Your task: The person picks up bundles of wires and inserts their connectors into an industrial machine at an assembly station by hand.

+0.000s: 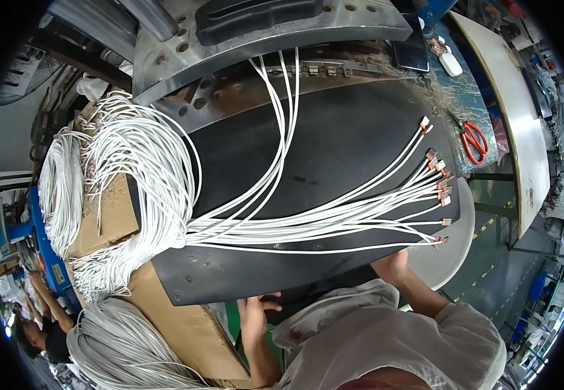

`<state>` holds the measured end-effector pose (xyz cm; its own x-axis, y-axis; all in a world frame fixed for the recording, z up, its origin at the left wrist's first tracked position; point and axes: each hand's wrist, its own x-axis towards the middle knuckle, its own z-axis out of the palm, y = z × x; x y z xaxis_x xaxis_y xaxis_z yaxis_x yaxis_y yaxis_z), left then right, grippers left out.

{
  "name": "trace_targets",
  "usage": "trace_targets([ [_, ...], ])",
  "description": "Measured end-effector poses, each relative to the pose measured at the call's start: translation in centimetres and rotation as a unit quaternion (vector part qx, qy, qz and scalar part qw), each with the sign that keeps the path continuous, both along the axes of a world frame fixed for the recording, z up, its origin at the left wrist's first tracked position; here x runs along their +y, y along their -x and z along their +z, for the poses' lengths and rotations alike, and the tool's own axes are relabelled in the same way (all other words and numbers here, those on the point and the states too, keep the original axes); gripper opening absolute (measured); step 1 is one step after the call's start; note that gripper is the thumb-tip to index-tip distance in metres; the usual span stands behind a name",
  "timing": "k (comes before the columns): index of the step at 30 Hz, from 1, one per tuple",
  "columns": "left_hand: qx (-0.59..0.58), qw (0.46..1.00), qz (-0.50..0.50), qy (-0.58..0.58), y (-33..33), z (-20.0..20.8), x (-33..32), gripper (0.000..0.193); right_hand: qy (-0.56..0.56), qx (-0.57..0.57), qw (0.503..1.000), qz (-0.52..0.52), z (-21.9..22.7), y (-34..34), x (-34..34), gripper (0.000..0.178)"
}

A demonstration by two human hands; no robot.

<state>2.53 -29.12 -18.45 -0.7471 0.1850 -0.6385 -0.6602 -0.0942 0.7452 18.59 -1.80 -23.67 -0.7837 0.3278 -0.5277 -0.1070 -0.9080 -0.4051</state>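
My left hand (pixel 256 314) is just below the near edge of the black board (pixel 243 276), with a few fingers stretched to the right and apart; no object shows in it. My right hand (pixel 394 263) is at the board's near right edge, its fingers hidden by the edge. Across the board fans a bunch of white cables (pixel 321 218), their ends with small orange-and-white connectors (pixel 443 185) pointing right. Several cables (pixel 285 130) run up under a metal machine plate (pixel 282 32). Neither hand touches the cables.
More white cables (pixel 155 149) pile on the left over cardboard (pixel 109 214), with another bundle (pixel 122 344) below. Red-handled cutters (pixel 474 143) and a phone (pixel 411 56) lie on the blue bench. A round grey stool seat (pixel 461 227) stands right. Another person (pixel 51 335) works far left.
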Motion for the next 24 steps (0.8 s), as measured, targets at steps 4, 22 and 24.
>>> trace_targets([
  [4,-0.02,0.868,-0.496,0.024,3.7,9.0,1.5,0.022,-0.105,0.026,0.926,0.363,1.3,-1.1,-1.4,0.042],
  [22,0.744,0.361,-0.4,0.395,16.7,13.0,15.6,0.032,-0.924,-0.095,0.239,0.281,18.0,4.8,15.1,0.07],
  [24,0.694,0.451,-0.507,0.24,13.6,15.6,15.3,0.028,-0.933,-0.099,0.229,0.26,17.8,4.6,15.8,0.066],
])
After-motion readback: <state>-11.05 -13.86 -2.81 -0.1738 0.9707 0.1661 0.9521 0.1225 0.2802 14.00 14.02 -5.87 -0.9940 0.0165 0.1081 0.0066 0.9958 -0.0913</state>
